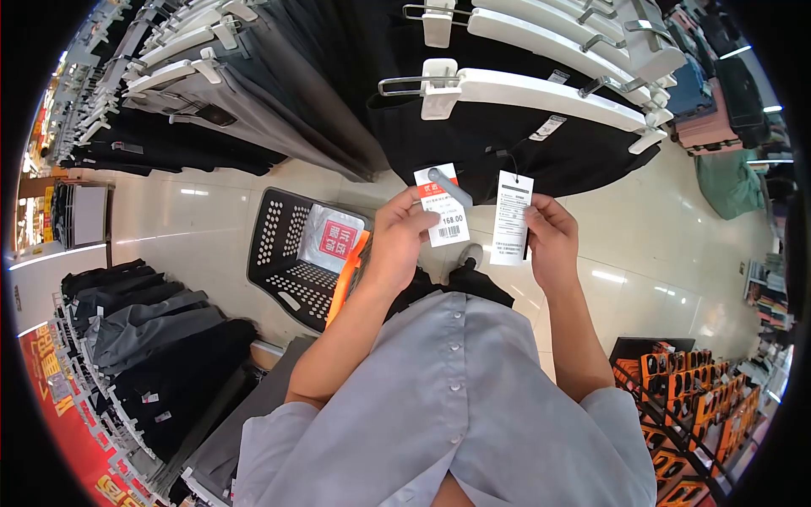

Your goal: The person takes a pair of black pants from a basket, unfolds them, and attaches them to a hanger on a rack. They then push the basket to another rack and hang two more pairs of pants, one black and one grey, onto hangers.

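Note:
My left hand (402, 232) pinches a red and white price tag (452, 228) printed with 168.00 and a barcode; a grey plastic security tag (449, 187) lies across its top. In my right hand (551, 234), closed at the edge, is a white hang tag (510, 221) with lines of small print. A dark string runs from it up to black trousers (583, 160). These trousers hang by clips from a white hanger (549, 100), just beyond both hands.
A black shopping basket (269, 253) with an orange handle (345, 283) stands on the tiled floor at left, a silver packet (331, 237) inside. Grey trousers (279, 106) hang at upper left, dark trousers (182, 359) at lower left. An orange-packaged display (693, 389) stands at lower right.

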Tool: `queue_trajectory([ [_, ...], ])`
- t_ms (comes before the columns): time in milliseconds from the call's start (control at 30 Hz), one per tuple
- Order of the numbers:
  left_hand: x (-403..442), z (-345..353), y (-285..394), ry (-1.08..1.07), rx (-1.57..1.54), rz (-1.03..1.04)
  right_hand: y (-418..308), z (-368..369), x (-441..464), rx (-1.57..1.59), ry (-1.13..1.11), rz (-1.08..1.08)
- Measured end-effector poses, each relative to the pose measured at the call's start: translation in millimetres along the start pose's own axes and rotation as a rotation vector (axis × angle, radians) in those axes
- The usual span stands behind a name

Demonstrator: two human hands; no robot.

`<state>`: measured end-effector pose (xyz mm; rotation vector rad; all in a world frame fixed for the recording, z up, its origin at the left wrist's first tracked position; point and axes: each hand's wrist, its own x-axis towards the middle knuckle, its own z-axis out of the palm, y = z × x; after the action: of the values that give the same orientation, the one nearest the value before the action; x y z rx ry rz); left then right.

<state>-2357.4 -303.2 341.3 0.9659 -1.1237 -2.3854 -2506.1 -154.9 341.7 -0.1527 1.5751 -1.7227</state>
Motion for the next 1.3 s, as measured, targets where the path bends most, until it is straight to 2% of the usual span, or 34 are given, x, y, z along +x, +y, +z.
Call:
queue_trajectory([
  [300, 0, -1, 0, 0.045, 0.049, -0.013, 5, 4, -7, 0.007, 0.031, 0.022],
  [400, 4, -10, -4, 0.023, 0.068, 0.061, 9, -1, -5, -0.073, 0.065, 0.007],
  [433, 9, -16, -5, 0.048, 0.178, 0.098, 11, -3, -1, -0.108, 0.08, -0.009],
  [500, 22, -28, -8, 0.096, 0.396, 0.173, 14, -12, 8, -0.252, 0.171, -0.142],
  [600, 46, -37, -8, 0.184, 0.679, 0.549, 11, -38, 21, -0.376, 0.311, -0.441],
  [633, 55, -40, -5, 0.201, 0.737, 0.609, 2, -43, 21, -0.386, 0.365, -0.491],
  [667, 61, -44, -3, 0.182, 0.673, 0.585, -8, -48, 19, -0.395, 0.42, -0.541],
  [733, 64, -39, 13, 0.133, 0.555, 0.53, -34, -36, 8, -0.347, 0.331, -0.642],
  [767, 61, -30, 20, 0.079, 0.35, 0.536, -45, -28, 2, -0.32, 0.288, -0.691],
  [867, 72, -27, 40, 0.135, 0.38, 0.681, -73, 9, -5, -0.468, 0.099, -0.96],
  [900, 72, -15, 53, 0.138, 0.351, 0.764, -85, 23, -3, -0.576, 0.051, -1.113],
  [933, 76, -12, 61, 0.107, 0.366, 0.738, -99, 38, 1, -0.686, 0.001, -1.266],
  [1000, 82, -7, 76, 0.046, 0.39, 0.691, -126, 70, 5, -0.837, -0.077, -1.417],
  [1067, 79, -1, 86, 0.016, 0.367, 0.613, -142, 94, 18, -0.92, -0.121, -1.46],
  [1200, 80, -6, 90, -0.094, 0.318, 0.519, -153, 117, 42, -1.109, -0.314, -1.153],
  [1300, 72, -1, 84, -0.096, 0.228, 0.544, -155, 125, 46, -1.194, -0.332, -1.084],
])
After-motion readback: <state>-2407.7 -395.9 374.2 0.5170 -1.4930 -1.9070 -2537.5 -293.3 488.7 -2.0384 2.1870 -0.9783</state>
